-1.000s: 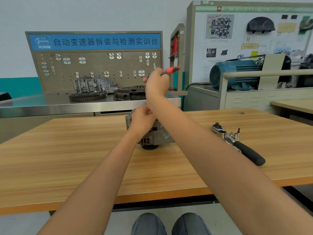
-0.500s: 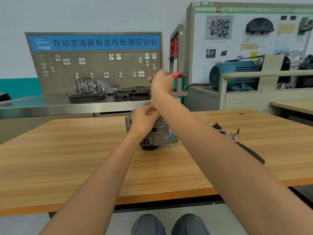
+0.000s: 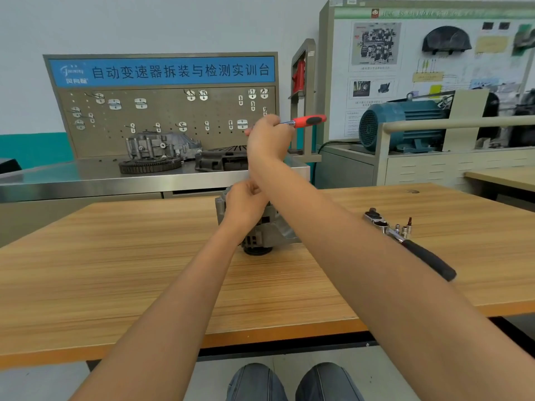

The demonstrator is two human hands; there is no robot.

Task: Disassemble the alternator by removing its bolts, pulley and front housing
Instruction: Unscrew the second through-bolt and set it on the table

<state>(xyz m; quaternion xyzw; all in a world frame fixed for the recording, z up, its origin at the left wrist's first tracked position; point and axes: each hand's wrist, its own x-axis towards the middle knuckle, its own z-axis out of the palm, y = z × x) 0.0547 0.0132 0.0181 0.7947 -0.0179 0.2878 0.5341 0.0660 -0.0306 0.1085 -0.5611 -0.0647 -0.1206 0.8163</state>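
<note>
Two hands work above the alternator (image 3: pixel 260 233), forearms crossed. Right hand (image 3: pixel 267 140), raised above the left: fingers curled round a ratchet wrench with a red-and-black handle (image 3: pixel 308 121); the handle sticks out to the right, roughly level. Its working end is hidden behind the hand. Left hand (image 3: pixel 243 204): fingers curled on top of the alternator, gripping it; what exactly the fingertips pinch cannot be told, since the right forearm covers that spot.

Surface: wooden table (image 3: pixel 115 270), grain running left to right. Behind it a steel workbench (image 3: pixel 72 180) with a pegboard (image 3: pixel 162 120) under a blue sign, carrying a gear ring (image 3: pixel 149 164) and dark castings. At right, a display board (image 3: pixel 419 53) and a blue electric motor (image 3: pixel 402 125).

Alternator: stands near the table's middle, resting on its dark round end, so its long axis looks about vertical; grey housing upward under the left hand.

Smaller items: a black-handled ratchet (image 3: pixel 417 247) lies well to the right of the alternator, handle toward the near edge, with a few small sockets (image 3: pixel 404 228) just beside its head.
</note>
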